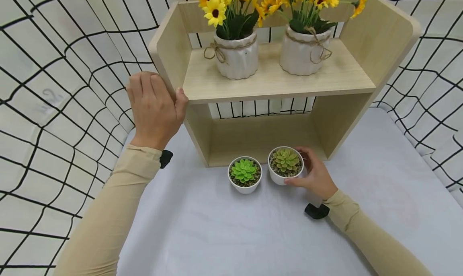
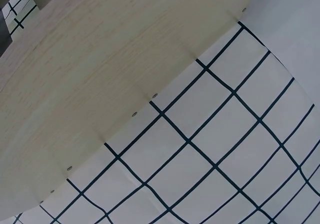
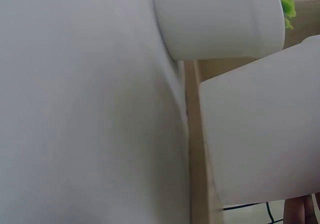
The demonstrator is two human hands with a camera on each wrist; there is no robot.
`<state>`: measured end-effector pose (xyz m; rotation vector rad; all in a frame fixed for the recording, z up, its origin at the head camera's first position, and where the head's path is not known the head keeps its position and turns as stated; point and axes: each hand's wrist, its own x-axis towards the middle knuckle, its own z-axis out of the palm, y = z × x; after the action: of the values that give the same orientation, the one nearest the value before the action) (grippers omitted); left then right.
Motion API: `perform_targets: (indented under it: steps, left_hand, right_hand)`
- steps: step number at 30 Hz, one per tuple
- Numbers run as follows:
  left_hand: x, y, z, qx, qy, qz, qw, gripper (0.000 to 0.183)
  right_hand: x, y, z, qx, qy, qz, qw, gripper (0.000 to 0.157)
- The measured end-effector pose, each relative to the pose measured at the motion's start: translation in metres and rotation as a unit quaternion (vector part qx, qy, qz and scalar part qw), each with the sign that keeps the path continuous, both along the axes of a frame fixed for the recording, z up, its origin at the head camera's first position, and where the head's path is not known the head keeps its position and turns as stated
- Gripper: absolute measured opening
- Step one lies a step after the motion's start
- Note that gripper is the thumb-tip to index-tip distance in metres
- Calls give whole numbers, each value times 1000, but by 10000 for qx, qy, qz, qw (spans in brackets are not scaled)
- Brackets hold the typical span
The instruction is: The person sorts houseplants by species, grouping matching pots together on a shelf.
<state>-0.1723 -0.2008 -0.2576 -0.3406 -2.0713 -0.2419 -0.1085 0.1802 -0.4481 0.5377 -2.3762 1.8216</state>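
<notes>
My left hand point(image 1: 155, 107) grips the left side panel of a two-tier wooden shelf point(image 1: 278, 85), its thumb at the front edge. The left wrist view shows the outer face of that panel point(image 2: 115, 78). Between thumb and fingers, my right hand point(image 1: 314, 173) holds a white pot with a dull green succulent point(image 1: 285, 161) in front of the lower tier. From the right wrist, this pot point(image 3: 260, 129) looks tilted and raised off the cloth. Just left of it, a second white pot with a bright green succulent point(image 1: 244, 173) stands upright on the cloth.
Two white ceramic pots with twine bows, a left one point(image 1: 236, 58) and a right one point(image 1: 305, 52), hold yellow artificial flowers on the upper tier. White cloth point(image 1: 231, 235) covers the table. White walls with a black grid point(image 1: 65, 95) surround the shelf.
</notes>
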Motion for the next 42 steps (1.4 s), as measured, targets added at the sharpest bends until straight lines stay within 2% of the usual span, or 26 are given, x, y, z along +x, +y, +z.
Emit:
perform_targets:
  steps: [5,9,15,22,30,42]
  left_hand:
    - [-1,-1,0,-86,13,33,10000,40]
    - [-2,-2,1,-110,42,28,9999,39]
    - [-1,-2,0,-135,44,51,9999,39]
    - [0,-2,-1,-169,35,71,9998,40]
    - [1,-1,0,-90,2,55,9999,40]
    - [1,-3,0,-159,4,80,9998,39]
  right_hand:
    - [-13,0,11,-60,18,-244,9997,95]
    - [-25,-2,19,95,36,-539,9985,94]
    - [-44,-4,23,212,-23,-932,9954,90]
    - [-67,-5,20,292,-93,-1217,9921,89]
    - [-89,-10,15,57,-293,-1422,9894,90]
    - [-103,-12,4,-48,-550,-1547,9864,89]
